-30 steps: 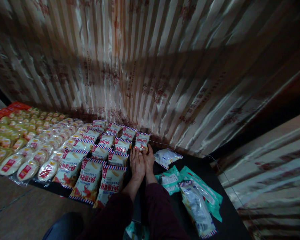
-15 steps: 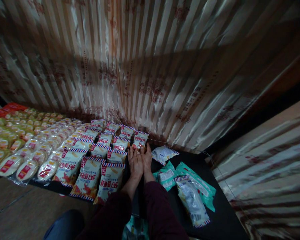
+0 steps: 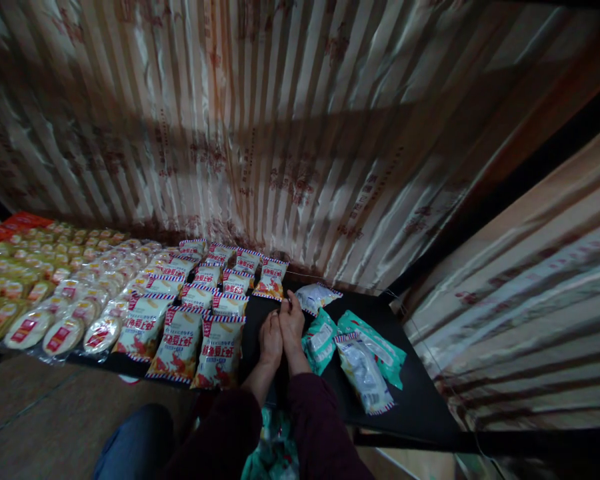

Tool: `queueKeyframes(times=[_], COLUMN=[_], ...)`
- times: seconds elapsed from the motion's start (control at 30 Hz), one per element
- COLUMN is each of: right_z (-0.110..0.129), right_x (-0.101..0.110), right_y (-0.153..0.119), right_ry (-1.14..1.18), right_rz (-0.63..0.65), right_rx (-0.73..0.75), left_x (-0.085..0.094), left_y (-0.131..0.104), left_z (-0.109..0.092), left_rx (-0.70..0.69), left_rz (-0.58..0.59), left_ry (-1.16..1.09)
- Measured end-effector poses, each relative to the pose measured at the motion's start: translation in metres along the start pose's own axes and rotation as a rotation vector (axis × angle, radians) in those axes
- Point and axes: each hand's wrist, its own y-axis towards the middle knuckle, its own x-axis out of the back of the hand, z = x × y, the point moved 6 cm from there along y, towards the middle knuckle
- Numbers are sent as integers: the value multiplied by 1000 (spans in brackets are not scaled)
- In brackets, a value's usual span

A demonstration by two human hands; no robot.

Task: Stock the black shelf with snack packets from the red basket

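My left hand [image 3: 271,339] and my right hand [image 3: 292,324] are side by side, touching, above the black shelf [image 3: 260,313]. The right hand's fingers stretch forward; the left hand's are loosely bent. I see nothing held in either. Just beyond the fingertips, a white-and-orange snack bag [image 3: 271,277] with striped ends stands at the back of the shelf. Left of my hands, several matching bags are set in rows, the nearest being a front bag [image 3: 220,351]. A similar bag [image 3: 316,297] lies beside my right fingertips.
To the right lie a green packet [image 3: 321,341], another green packet [image 3: 380,353] and a snack bag [image 3: 364,377]. Round packaged snacks [image 3: 64,333] fill the left. Patterned sheeting [image 3: 290,167] hangs behind, and a dark frame bar [image 3: 505,180] slants on the right. More green packets [image 3: 270,447] show below my arms.
My hands have drawn back slightly from the snack bag at the back, which now stands free of them. The left fingers are more bent. The whole view has shifted slightly.
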Motion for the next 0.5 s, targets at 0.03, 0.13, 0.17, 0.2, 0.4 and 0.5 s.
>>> queueKeyframes(times=[0.03,0.13,0.17,0.2,0.4,0.5], right_z=[-1,-8,-12,-15,-29,-30], right_x=[4,18,23,26,43,52], right_y=[-2,-9,-12,-15,-41,-57], right_ry=[-17,-63,-72,-77,-57,-36], right_rz=[-11,-50,-59,-64,-17,6], right_rx=[-1,-31,-41,-47,-48,-21], left_x=[-2,-8,-9,-10,-6,-2], left_y=[-3,-13,-17,-23,-58,-76], left_z=[0,-1,-1,0,3,1], left_rx=[-2,-4,-4,-3,-120,-263], left_rz=[13,39,44,47,84,105], left_ry=[-1,6,10,16,172,314])
